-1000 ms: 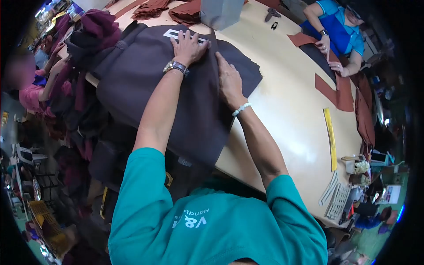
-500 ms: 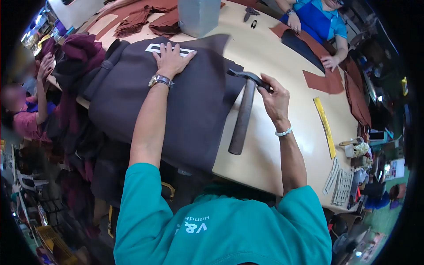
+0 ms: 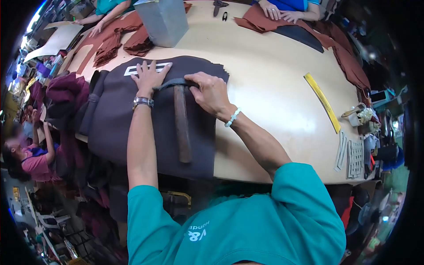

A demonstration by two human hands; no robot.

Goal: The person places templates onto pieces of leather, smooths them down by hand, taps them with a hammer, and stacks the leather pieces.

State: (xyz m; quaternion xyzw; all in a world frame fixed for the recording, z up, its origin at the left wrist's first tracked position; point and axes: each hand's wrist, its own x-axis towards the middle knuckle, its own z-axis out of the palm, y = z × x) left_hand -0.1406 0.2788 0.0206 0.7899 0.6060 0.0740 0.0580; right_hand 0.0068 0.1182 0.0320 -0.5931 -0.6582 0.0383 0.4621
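Note:
A stack of dark purple-brown sheets (image 3: 115,119) lies over the front left of the table. My left hand (image 3: 149,79) is spread flat near its top, pressing on a white rectangular frame-like template (image 3: 131,70). My right hand (image 3: 211,93) grips a hammer (image 3: 182,128) by one end of its dark metal head. The wooden handle points down toward my body, over the sheets. The other end of the head comes close to my left wrist; whether they touch I cannot tell.
A grey container (image 3: 163,24) stands at the back beside folded rust-brown pieces (image 3: 110,48). A yellow strip (image 3: 323,102) and pale slotted templates (image 3: 354,159) lie on the right. Co-workers' hands (image 3: 282,13) handle brown pieces at the back. Maroon fabric (image 3: 66,95) is bunched on the left.
My right hand has carried the hammer leftward from beside the stack to over it. The stack's raised far corner now lies flatter. My left hand stays on the template while the view has shifted.

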